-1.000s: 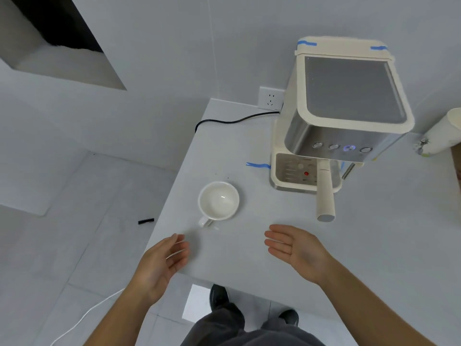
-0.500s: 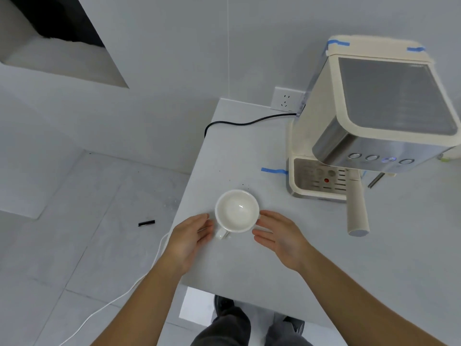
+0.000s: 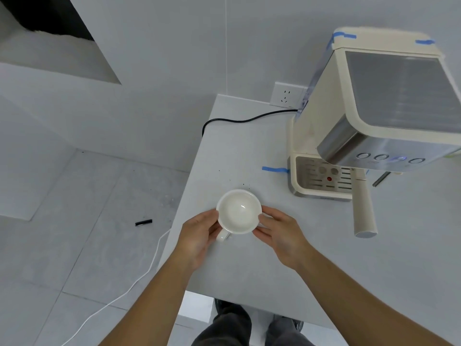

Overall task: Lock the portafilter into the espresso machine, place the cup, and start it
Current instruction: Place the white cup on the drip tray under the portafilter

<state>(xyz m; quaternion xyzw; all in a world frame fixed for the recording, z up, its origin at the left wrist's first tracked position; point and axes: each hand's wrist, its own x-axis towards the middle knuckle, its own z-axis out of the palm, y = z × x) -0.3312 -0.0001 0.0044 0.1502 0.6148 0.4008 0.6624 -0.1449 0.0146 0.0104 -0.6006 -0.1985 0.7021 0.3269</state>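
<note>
An empty white cup (image 3: 239,211) stands on the grey table (image 3: 274,270) near its left edge, handle pointing toward me. My left hand (image 3: 199,233) wraps the cup's left side by the handle, and my right hand (image 3: 279,231) presses against its right side. The cream and steel espresso machine (image 3: 369,116) stands at the back right, one button (image 3: 400,158) glowing blue. The portafilter sits in the machine, its cream handle (image 3: 363,208) sticking out toward me over the drip tray (image 3: 321,181).
A black power cord (image 3: 237,120) runs from the machine across the table's back edge, below a wall socket (image 3: 285,95). Blue tape (image 3: 274,169) marks the table beside the machine. The table's left edge drops to a tiled floor with a white cable (image 3: 139,278).
Both hands have come forward from the table's front edge and closed around the cup. My view has shifted left, so the machine sits further right.
</note>
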